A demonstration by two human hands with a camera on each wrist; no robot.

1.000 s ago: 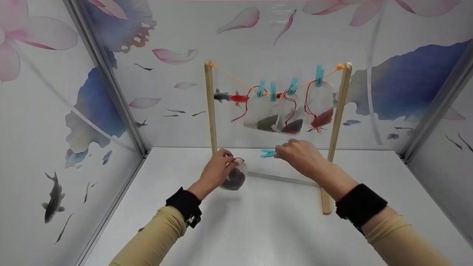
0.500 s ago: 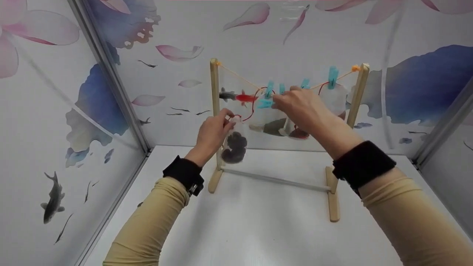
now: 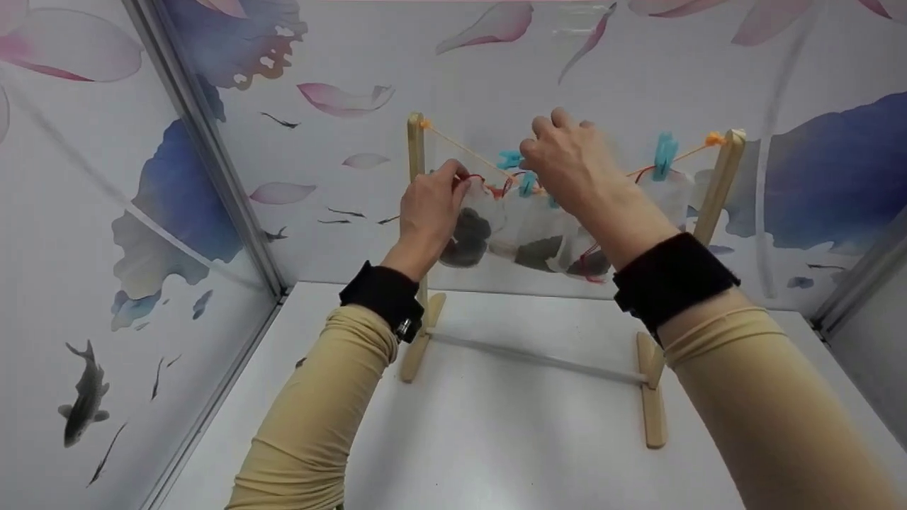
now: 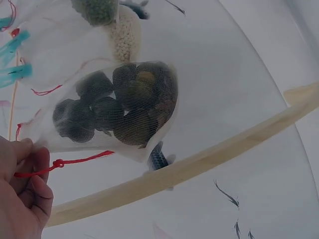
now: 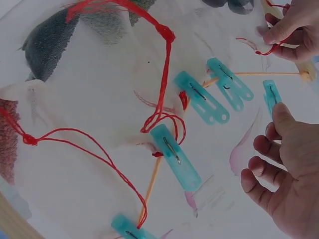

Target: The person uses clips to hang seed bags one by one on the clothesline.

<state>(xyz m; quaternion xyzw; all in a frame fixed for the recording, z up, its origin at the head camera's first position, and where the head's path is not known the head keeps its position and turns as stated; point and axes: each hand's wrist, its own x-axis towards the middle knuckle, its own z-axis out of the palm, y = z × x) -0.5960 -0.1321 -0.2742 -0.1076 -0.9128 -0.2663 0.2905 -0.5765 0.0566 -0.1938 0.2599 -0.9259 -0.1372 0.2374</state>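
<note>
My left hand [image 3: 431, 212] pinches the gathered top of a white mesh drawstring bag [image 4: 114, 107] filled with dark roundish pieces. Its knotted red cord [image 4: 79, 160] trails past the fingers. The bag hangs just below the orange line [image 3: 460, 147], near the left post. Above the line, my right hand [image 3: 575, 161] pinches a blue clothespin [image 5: 272, 93] between thumb and fingers. Several similar clothespins [image 5: 174, 157] sit along the line, with filled mesh bags [image 3: 542, 230] hanging under it. In the left wrist view, one neighbouring bag [image 4: 94, 10] has green contents and another [image 4: 124, 40] whitish pieces.
The line is tied between a left post [image 3: 416, 145] and a right post [image 3: 719, 184] of a wooden stand. A pale crossbar [image 3: 538, 360] joins its feet on the white table [image 3: 496, 453]. Painted panels [image 3: 354, 234] enclose the back and sides.
My left hand has lifted the bag from near the table up to the line. My right hand has risen with its clothespin from below the hanging bags to above the line.
</note>
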